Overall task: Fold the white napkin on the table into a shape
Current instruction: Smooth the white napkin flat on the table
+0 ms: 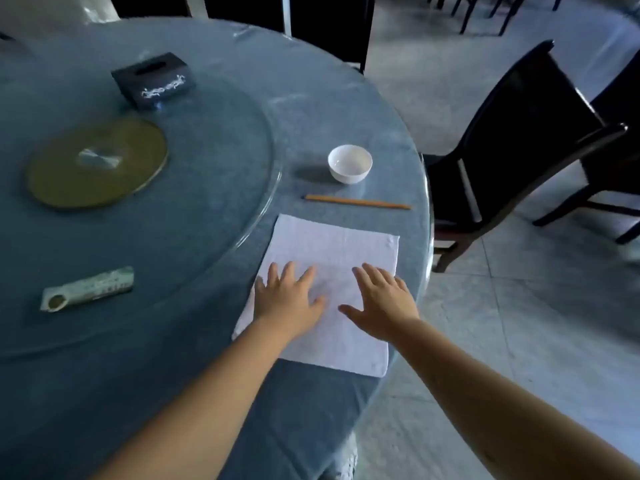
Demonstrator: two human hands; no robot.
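The white napkin [325, 289] lies flat under both hands. The left hand [287, 299] and right hand [381, 303] rest side by side on it, fingers spread, palms down.

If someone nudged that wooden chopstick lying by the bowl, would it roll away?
The chopstick is probably stiff and light: it is thin and lies dead straight. A sideways nudge would likely make it slide or roll a little on the smooth table. It lies apart from the bowl and napkin, so neither would stop it at once.

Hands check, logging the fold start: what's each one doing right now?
Left hand: open, flat on the white napkin, holding nothing.
Right hand: open, flat on the napkin, holding nothing.
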